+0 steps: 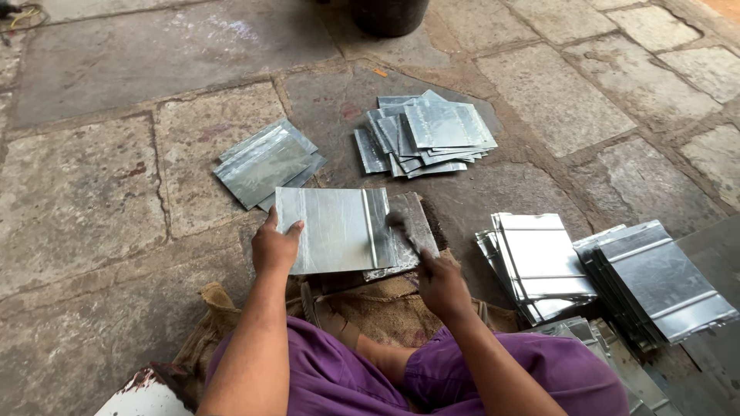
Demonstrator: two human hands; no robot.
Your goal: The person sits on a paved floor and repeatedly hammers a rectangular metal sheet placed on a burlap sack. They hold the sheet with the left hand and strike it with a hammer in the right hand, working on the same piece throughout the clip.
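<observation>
Sitting on the stone floor (92,192) with purple trousers (331,381) over crossed legs, a person works on a flat metal sheet (335,229) that lies just in front of the knees. The left hand (275,248) pins the sheet's left edge, thumb on top and fingers curled under or against the rim. The right hand (441,283) is closed around a handle — the tool (401,225) it grips is blurred, its head over the sheet's right side near a raised fold line. Under the sheet sits a dark, rusty block (420,225), and beneath that a piece of brown sacking (378,304). Three piles of similar metal sheets lie around: a small stack (266,162) up to the left, a fanned heap (428,132) straight ahead, and taller stacks (539,262) on the right beside more ribbed sheets (659,277). A dark bucket (389,15) stands at the far edge — only its base shows.
</observation>
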